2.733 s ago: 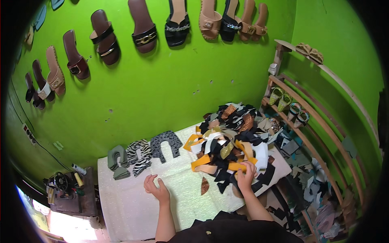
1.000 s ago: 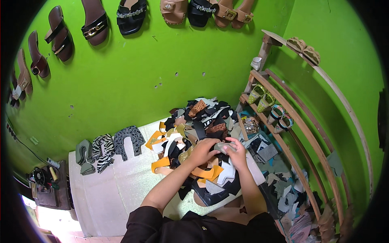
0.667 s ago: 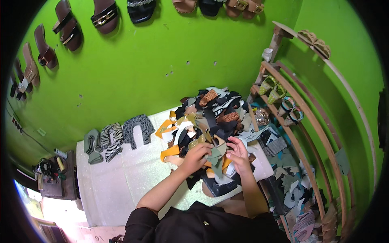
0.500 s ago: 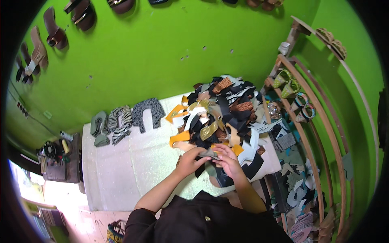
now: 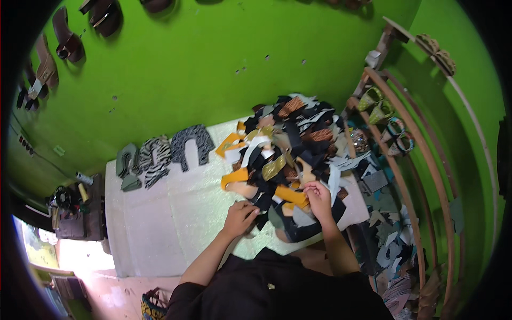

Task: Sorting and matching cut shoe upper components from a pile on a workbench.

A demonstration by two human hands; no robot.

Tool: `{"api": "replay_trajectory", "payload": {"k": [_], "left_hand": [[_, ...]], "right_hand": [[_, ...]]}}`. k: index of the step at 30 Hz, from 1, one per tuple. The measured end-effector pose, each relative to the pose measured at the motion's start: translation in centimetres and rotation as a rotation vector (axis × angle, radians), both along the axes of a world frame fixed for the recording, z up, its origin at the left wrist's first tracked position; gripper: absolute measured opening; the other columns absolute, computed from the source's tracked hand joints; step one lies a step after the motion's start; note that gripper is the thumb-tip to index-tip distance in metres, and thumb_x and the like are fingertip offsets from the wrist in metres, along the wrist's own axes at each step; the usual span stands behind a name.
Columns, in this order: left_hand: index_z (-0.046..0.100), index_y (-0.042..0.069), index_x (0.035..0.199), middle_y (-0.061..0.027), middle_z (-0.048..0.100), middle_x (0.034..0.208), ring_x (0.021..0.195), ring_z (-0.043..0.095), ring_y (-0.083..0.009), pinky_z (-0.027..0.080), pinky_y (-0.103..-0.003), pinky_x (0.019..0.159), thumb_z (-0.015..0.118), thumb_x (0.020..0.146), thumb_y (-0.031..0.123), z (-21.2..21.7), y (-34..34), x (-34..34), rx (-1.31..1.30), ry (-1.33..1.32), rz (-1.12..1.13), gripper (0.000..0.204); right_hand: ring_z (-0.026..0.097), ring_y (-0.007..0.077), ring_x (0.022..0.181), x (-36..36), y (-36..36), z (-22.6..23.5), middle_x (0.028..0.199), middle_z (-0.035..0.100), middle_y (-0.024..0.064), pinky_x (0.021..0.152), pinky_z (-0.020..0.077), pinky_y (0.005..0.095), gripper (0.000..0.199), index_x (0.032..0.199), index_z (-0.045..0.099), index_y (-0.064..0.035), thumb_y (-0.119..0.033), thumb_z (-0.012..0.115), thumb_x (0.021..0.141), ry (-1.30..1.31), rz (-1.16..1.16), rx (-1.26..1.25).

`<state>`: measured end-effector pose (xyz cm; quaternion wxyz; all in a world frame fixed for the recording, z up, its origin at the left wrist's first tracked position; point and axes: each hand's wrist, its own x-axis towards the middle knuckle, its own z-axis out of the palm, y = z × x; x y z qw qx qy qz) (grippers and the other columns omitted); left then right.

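Note:
A heap of leather and fabric scraps (image 5: 298, 144) in black, white, brown and gold covers the right part of the table. At the heap's near left edge is my left hand (image 5: 240, 217), its fingers curled together beside black scraps (image 5: 262, 202). My right hand (image 5: 319, 200) is pinched at the near side of the pile, next to a beige scrap (image 5: 306, 173). What either hand holds, if anything, cannot be made out. Between the hands lie a yellow scrap (image 5: 290, 195) and a light grey scrap (image 5: 303, 216).
On the pale table (image 5: 154, 224), sorted pieces lie at the left: a green stack (image 5: 128, 162), zebra-print pieces (image 5: 156, 157) and a grey patterned arch-shaped piece (image 5: 190, 140). A wooden rack (image 5: 397, 138) holding sandals (image 5: 380, 109) stands at right, with more scraps (image 5: 384, 240) below.
My hands were together over a grey piece and have moved apart. The left went left and down, the right slightly right and up; the yellow scrap between them now shows more fully.

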<state>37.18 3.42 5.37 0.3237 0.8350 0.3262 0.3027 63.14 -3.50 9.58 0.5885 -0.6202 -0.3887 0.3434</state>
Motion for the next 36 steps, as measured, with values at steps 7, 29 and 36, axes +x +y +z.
{"api": "replay_trajectory", "payload": {"k": [7,29,36], "left_hand": [[0.065,0.010,0.086,-0.0064,0.059,0.090,0.087,0.054,-0.0254,0.038,-0.037,0.077,0.060,0.081,0.021,6.3,2.0,6.7,0.203,-0.084,-0.143,0.013],[0.063,0.009,0.094,-0.0082,0.056,0.098,0.094,0.054,-0.0268,0.040,-0.037,0.081,0.059,0.079,0.015,10.0,8.4,16.4,0.355,-0.175,-0.304,0.017],[0.051,0.008,0.117,-0.0155,0.050,0.114,0.108,0.048,-0.0330,0.039,-0.039,0.091,0.070,0.073,0.022,12.5,8.7,16.8,0.289,-0.211,-0.219,0.050]], "right_hand": [[0.060,0.0171,0.075,12.3,7.9,7.7,0.079,0.062,0.0097,0.068,0.0460,0.0273,0.020,0.090,0.060,0.0003,0.006,0.048,0.076,-0.583,-0.373,0.168],[0.062,0.0276,0.076,20.1,10.4,2.4,0.080,0.064,0.0178,0.072,0.0456,0.0349,0.029,0.095,0.061,0.0019,-0.025,0.056,0.086,-0.499,-0.215,-0.094],[0.055,0.0131,0.087,14.3,6.6,12.7,0.097,0.061,0.0052,0.079,0.0437,0.0286,0.029,0.109,0.057,-0.0011,-0.021,0.056,0.088,-0.261,0.064,-0.008]]}}
